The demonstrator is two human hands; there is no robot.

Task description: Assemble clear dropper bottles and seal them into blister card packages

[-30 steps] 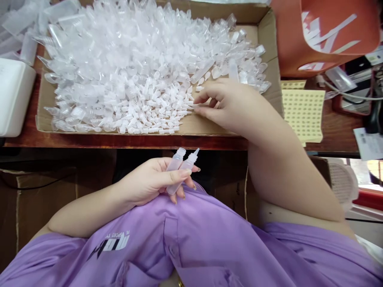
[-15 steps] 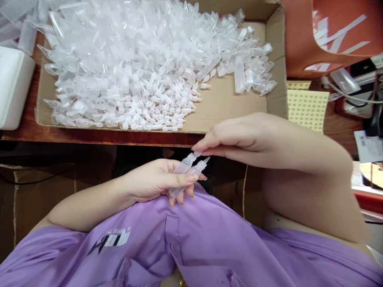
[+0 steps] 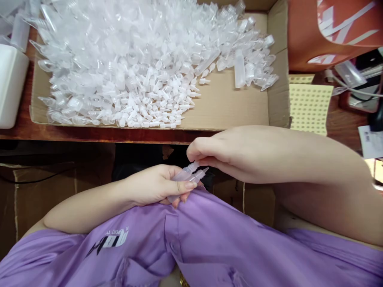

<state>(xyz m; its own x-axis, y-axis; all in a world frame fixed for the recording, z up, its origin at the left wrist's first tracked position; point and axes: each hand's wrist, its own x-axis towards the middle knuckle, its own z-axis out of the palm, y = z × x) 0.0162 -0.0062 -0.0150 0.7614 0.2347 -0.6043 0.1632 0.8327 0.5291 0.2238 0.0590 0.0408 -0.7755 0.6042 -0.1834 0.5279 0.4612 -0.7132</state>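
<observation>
White container [image 3: 10,85] at 9 o'clock on the wooden desk [image 3: 89,134], touching the left wall of the cardboard tray [image 3: 227,107]. The tray fills the top of the view – its 10-to-12 o'clock part is heaped with clear plastic caps and small nozzle tips [image 3: 134,67]; the near-right floor is bare cardboard. One loose bottle [image 3: 239,69] lies by the heap's right edge.

Left hand [image 3: 152,185] just below centre, above the purple shirt [image 3: 194,247]. Fingers curled tight around two small translucent bottles [image 3: 187,179] held side by side, necks aimed at 2 o'clock. Thumb pressed across their bodies.

Right hand [image 3: 233,153] at 3 o'clock of the left, in front of the desk edge. Thumb and forefinger narrowed to a pinch on the tip of the upper bottle – the other fingers folded in. Cannot tell if the pinched nozzle is fully seated. The lower bottle has its nozzle on, untouched by the right hand.

Further right: a yellow perforated sheet [image 3: 309,107] at 2 o'clock beside the tray's right wall, an orange bin [image 3: 302,36] at 1 o'clock above it, and cables and papers at the far right edge.
</observation>
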